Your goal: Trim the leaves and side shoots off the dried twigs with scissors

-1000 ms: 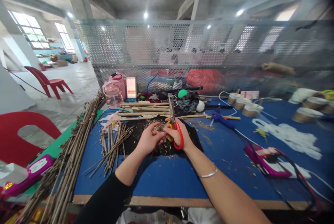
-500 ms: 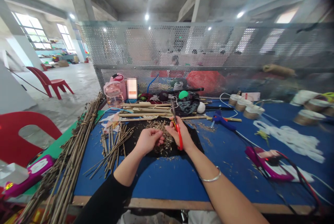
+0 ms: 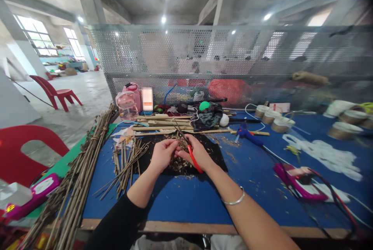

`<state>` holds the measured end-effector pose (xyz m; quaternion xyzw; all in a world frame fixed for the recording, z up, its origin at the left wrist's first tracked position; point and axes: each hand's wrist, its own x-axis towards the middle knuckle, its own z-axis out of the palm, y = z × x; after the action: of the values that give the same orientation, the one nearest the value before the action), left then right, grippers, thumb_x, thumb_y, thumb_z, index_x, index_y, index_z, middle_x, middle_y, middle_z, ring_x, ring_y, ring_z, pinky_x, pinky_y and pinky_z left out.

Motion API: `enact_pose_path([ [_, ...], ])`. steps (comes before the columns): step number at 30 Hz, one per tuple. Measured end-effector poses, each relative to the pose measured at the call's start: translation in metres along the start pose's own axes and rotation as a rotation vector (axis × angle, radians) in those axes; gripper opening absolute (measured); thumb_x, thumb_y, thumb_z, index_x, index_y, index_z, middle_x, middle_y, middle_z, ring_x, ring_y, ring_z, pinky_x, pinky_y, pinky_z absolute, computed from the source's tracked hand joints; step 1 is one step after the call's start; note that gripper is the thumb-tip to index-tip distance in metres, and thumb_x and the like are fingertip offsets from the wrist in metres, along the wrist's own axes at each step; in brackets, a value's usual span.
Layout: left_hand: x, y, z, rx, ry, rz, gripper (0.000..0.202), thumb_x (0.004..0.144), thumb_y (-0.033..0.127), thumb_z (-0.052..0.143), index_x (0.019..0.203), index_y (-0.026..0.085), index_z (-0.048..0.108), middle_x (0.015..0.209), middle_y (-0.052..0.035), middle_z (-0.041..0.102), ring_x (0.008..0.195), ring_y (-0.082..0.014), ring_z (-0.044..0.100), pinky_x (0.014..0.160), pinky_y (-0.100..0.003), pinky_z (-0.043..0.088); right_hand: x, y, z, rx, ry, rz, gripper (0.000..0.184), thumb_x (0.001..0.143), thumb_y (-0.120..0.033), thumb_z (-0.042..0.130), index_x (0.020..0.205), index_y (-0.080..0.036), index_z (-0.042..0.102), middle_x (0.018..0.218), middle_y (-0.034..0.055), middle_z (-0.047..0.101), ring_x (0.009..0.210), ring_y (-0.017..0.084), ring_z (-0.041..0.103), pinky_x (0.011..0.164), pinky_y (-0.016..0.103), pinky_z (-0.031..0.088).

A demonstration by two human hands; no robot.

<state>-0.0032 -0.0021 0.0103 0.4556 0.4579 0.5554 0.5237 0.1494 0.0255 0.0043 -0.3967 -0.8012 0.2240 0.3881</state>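
Scissors (image 3: 190, 150) swung leftward, pointing forward and left, long axis diagonal

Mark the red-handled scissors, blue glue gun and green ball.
Red-handled scissors (image 3: 190, 153): head view, on red handle.
Blue glue gun (image 3: 251, 135): head view, on body.
Green ball (image 3: 204, 105): head view, on visible front.

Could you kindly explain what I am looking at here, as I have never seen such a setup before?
There is no machine: these are a person's bare hands, seen from a camera worn on the head, looking forward and down. The right hand holds red-handled scissors. The left hand meets it with fingers pinched; what they grip is unclear. Below, plant scraps lie on a black cloth over a blue tabletop. Thin sticks lie to the left, a blue glue gun to the right.
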Motion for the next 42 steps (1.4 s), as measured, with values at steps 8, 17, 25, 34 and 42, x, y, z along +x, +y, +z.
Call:
enact_pose_path([
  [8,-0.0029,0.0027,-0.0002,0.184,-0.021,0.12,0.029,0.071,0.039,0.059,0.076,0.012,0.068,0.057,0.0001,0.059,0.046,-0.0075,0.044,0.046,-0.02,0.035,-0.0009,-0.0009,0.0028,-0.002,0.021,-0.014,0.049,0.07,-0.044,0.064,0.108,-0.017,0.05,0.09,0.0056,0.057,0.075,0.016,0.052,0.07,0.027,0.044],
  [17,-0.0016,0.004,-0.0023,0.145,0.015,0.098,0.027,0.07,0.037,0.061,0.076,0.011,0.068,0.055,0.0,0.059,0.046,-0.0078,0.046,0.045,-0.019,0.037,-0.0013,-0.003,0.0027,0.009,0.05,-0.008,0.036,0.071,-0.042,0.063,0.096,-0.016,0.057,0.065,-0.0013,0.054,0.054,0.01,0.043,0.053,0.021,0.037],
  [25,0.0029,-0.0021,-0.0044,0.071,0.062,0.051,0.029,0.068,0.037,0.063,0.082,0.012,0.067,0.061,-0.0021,0.062,0.049,-0.0085,0.051,0.048,-0.019,0.042,-0.0011,-0.0016,0.0028,-0.042,0.026,0.036,0.038,0.072,-0.042,0.061,0.099,-0.016,0.056,0.073,0.0016,0.059,0.058,0.012,0.049,0.057,0.023,0.04],
  [34,0.0004,0.0013,-0.0026,0.141,0.028,0.101,0.028,0.069,0.039,0.062,0.075,0.012,0.068,0.062,-0.0029,0.063,0.05,-0.0095,0.051,0.049,-0.02,0.041,-0.0017,-0.001,0.0062,-0.09,0.02,-0.021,0.046,0.069,-0.04,0.065,0.106,-0.018,0.051,0.093,0.0062,0.059,0.077,0.017,0.053,0.071,0.028,0.042],
  [42,0.0017,-0.0013,-0.0045,0.119,0.051,0.077,0.03,0.069,0.039,0.062,0.08,0.013,0.068,0.062,-0.0018,0.063,0.048,-0.0086,0.05,0.048,-0.02,0.042,-0.001,-0.0027,0.0045,-0.003,0.012,0.013,0.036,0.072,-0.043,0.063,0.095,-0.017,0.058,0.066,-0.0006,0.059,0.054,0.011,0.047,0.053,0.021,0.037],
])
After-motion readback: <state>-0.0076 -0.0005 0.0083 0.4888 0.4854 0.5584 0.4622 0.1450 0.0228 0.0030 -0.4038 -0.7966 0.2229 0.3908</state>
